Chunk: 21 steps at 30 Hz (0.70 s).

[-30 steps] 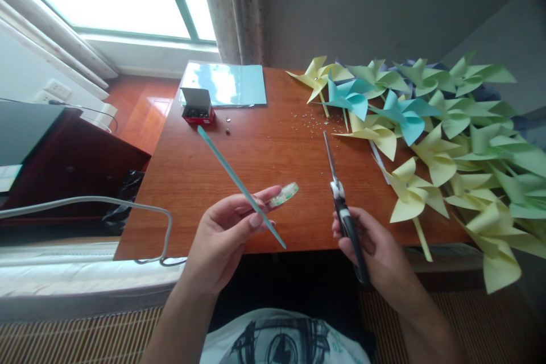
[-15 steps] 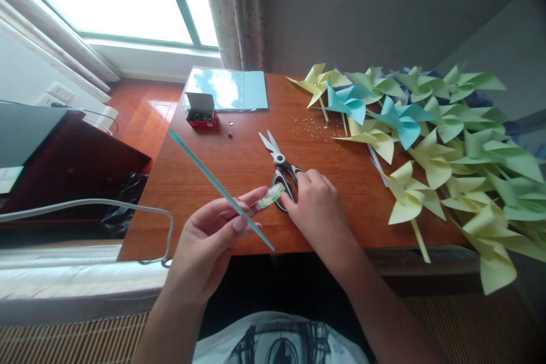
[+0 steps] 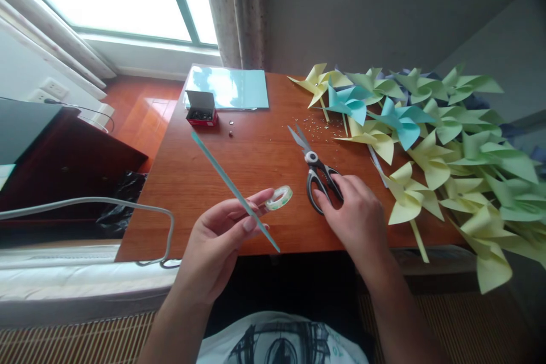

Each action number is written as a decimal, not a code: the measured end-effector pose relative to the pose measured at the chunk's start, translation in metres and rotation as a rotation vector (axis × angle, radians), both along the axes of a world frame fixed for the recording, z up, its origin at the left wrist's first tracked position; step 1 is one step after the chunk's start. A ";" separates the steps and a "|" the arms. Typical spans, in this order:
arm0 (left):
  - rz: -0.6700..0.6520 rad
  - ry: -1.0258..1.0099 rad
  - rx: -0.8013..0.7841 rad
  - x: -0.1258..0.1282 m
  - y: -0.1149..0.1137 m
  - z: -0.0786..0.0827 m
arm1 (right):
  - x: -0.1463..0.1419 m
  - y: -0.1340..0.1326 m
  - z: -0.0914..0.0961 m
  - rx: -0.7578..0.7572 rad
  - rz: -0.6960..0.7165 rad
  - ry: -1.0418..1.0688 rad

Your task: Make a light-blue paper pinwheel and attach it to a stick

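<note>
My left hand [image 3: 222,233] is closed in a pinch on a thin teal paper stick [image 3: 226,179] that slants up to the left, and a small roll of clear tape [image 3: 278,197] hangs on its fingertips. On the wooden table [image 3: 256,159] lie black-handled scissors [image 3: 313,168], blades slightly apart and pointing away from me. My right hand [image 3: 356,216] rests on the table with its fingers on the scissor handles.
A heap of yellow, green and blue paper pinwheels [image 3: 426,125] covers the table's right side. At the far edge lie light blue paper sheets [image 3: 228,87] and a small open red box [image 3: 201,109] of pins. Small scraps are scattered mid-table. A dark cabinet [image 3: 63,165] stands to the left.
A second ago my right hand held the scissors upright near the front edge. It laid them on the table, then slid them to the right. The left hand kept its hold.
</note>
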<state>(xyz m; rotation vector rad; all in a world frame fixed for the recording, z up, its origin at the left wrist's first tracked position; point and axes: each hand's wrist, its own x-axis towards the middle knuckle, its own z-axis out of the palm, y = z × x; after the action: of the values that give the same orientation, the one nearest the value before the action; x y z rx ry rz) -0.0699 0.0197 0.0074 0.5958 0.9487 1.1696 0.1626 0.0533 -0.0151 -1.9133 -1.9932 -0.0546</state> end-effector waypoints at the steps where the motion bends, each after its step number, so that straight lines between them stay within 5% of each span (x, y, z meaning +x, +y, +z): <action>1: -0.007 -0.006 -0.006 0.001 0.001 0.000 | 0.011 -0.002 -0.003 0.009 -0.013 -0.009; 9: -0.018 -0.036 -0.038 0.012 0.004 0.000 | 0.045 -0.003 -0.019 -0.003 -0.015 -0.057; 15: -0.050 -0.041 -0.076 0.017 0.002 0.002 | 0.034 -0.011 0.000 0.048 0.007 0.026; 21: -0.075 -0.019 -0.093 0.026 0.001 0.003 | -0.010 -0.027 0.026 0.046 0.367 0.339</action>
<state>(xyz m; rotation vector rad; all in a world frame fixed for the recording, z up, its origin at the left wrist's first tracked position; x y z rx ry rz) -0.0441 0.0206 0.0103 0.5404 0.9517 1.0576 0.1524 0.0265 0.0109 -1.3908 -2.0441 0.2975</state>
